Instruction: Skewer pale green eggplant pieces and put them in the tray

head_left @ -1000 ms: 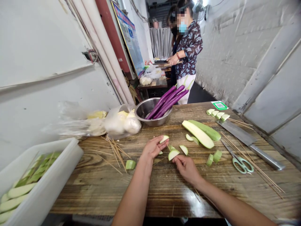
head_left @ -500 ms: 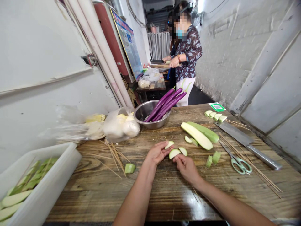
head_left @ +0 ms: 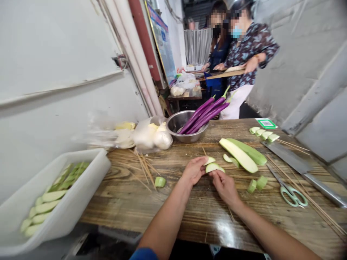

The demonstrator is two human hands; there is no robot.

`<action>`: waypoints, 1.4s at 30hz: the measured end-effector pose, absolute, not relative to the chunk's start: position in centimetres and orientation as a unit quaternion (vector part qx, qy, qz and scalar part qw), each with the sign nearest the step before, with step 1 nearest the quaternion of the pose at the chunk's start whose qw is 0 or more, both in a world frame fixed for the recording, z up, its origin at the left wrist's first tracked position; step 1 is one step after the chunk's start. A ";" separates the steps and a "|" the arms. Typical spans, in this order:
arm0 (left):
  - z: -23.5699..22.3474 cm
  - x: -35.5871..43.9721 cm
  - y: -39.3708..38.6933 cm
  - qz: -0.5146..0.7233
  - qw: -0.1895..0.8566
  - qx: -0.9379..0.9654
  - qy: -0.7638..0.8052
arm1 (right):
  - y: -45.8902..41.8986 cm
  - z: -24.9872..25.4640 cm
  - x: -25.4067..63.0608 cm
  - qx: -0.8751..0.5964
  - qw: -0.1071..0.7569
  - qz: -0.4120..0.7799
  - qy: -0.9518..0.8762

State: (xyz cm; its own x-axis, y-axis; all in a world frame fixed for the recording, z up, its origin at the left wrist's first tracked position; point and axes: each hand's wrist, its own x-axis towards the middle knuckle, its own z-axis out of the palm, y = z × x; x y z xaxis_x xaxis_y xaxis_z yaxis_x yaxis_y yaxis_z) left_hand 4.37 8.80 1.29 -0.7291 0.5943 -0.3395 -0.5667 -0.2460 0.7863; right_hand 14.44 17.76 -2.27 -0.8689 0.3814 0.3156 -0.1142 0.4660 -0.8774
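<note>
My left hand [head_left: 193, 171] is closed on a half-round zucchini slice [head_left: 210, 160] with pale flesh and a green rim; a thin stick tip pokes up beside it. Close by, my right hand [head_left: 223, 185] pinches another zucchini slice [head_left: 212, 167], and a further slice shows just behind that one. The two hands nearly meet above the wooden table [head_left: 173, 216]. Beyond my right hand lie a cut zucchini half [head_left: 240, 155], a whole-looking green piece [head_left: 252, 151], small slices [head_left: 230, 159] and chunks [head_left: 261, 182]. A lone chunk [head_left: 160, 181] sits left of my left forearm.
Bamboo skewers [head_left: 143, 166] lie left. Scissors [head_left: 292, 195] and a cleaver [head_left: 291, 160] rest right, near skewered slices [head_left: 264, 134]. Eggplants [head_left: 206, 115] lean in a steel bowl [head_left: 187, 138] beside bagged food [head_left: 151, 135]. A white tub [head_left: 89, 180] holds zucchini. Two people [head_left: 244, 54] stand behind.
My view has swung left, showing more of the tub. The slices between my hands are closer together. A person behind now holds up a board.
</note>
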 end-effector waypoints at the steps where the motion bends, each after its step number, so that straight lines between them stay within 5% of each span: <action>1: 1.7 4.5 8.8 0.785 0.344 0.035 0.514 | 17.8 -2.2 14.5 -0.084 0.256 0.506 -0.820; 5: 3.6 4.4 6.9 0.704 0.161 0.111 0.682 | 18.3 -2.3 14.5 -0.106 0.291 0.507 -0.804; 10: 5.7 4.1 0.7 0.426 -0.051 0.214 0.878 | 19.0 -1.1 14.6 -0.145 0.321 0.553 -0.755; 13: 5.7 4.1 -0.9 0.367 -0.020 0.268 0.891 | 19.5 0.4 14.6 -0.165 0.355 0.588 -0.708; 21: 2.8 5.6 5.2 0.519 0.166 0.374 0.751 | 22.1 2.7 14.7 -0.214 0.419 0.630 -0.618; 32: 1.6 5.0 11.4 0.297 0.130 0.538 0.778 | 22.3 3.0 14.5 -0.223 0.398 0.697 -0.553; 38: 1.0 5.8 11.6 0.308 0.126 0.490 0.806 | 21.9 2.5 14.4 -0.211 0.374 0.692 -0.580; 42: 1.3 5.5 10.7 0.473 0.145 0.378 0.783 | 21.2 2.6 14.8 -0.165 0.340 0.672 -0.637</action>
